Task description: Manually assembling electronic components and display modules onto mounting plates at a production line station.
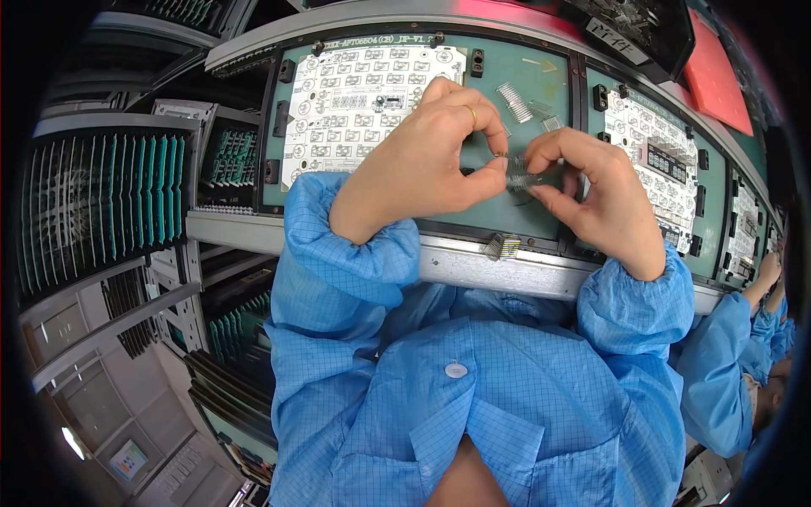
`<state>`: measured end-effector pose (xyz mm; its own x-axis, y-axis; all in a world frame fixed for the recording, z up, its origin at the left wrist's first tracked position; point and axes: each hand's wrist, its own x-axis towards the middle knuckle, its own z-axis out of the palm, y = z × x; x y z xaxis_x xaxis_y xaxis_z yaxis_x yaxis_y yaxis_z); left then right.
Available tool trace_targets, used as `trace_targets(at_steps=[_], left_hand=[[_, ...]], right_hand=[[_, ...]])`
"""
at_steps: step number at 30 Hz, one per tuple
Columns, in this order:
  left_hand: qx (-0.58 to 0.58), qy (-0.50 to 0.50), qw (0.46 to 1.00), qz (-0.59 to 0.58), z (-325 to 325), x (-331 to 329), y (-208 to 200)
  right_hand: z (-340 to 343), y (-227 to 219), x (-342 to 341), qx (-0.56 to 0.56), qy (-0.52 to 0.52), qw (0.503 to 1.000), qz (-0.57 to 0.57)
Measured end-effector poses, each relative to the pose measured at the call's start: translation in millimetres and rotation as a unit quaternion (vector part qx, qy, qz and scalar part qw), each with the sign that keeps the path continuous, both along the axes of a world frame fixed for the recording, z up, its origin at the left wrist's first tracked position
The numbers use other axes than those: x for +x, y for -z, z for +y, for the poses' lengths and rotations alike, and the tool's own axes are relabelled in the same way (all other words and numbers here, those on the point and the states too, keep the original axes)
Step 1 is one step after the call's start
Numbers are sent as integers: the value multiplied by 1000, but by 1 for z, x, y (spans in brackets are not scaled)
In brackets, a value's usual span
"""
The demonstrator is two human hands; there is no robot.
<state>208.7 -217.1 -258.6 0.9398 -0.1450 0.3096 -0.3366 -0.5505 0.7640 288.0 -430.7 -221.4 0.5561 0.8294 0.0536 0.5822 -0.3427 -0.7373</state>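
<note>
Between both hands, over the green carrier plate (448, 213), is a small bundle of thin metal wire leads (519, 176). My left hand (427, 160), with a ring on one finger, pinches its left side between thumb and forefinger. From the other side, the thumb and fingers of my right hand (604, 190) close on the same bundle; their tips partly hide it. A white circuit board (346, 139) with a few black parts lies in the carrier left of the bundle, partly covered by my left hand. More wire leads (513, 101) lie in rows on the plate beyond my hands.
Another bundle of leads (504, 246) rests on the metal front rail (456, 264). To the right sits a second white board (646, 160) in its carrier. A black bin (634, 34) and a red tray (722, 72) stand behind. Racked boards (101, 203) fill the left; a co-worker's blue sleeve (718, 372) is at right.
</note>
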Motion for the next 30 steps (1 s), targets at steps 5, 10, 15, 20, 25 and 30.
trace_targets(at_steps=[5, 10, 15, 20, 25, 30], left_hand=[[-106, -10, 987, 125, 2, -2, -6], [-222, 17, 952, 210, 3, -2, -11], [-336, 31, 902, 270, 7, -1, -11], [-134, 27, 970, 200, 5, 0, -3], [-80, 9, 984, 157, 0, 0, -1], [-23, -2, 992, 127, 2, -2, -5]], right_hand=[[4, 3, -7, 122, 23, 962, 243], [5, 17, -9, 171, 51, 940, 290], [5, 15, -3, 173, 68, 966, 178], [-8, -2, 3, -27, -15, 993, 117], [-10, 3, 6, 15, 4, 997, 71], [-12, 2, 12, -62, 70, 995, -23]])
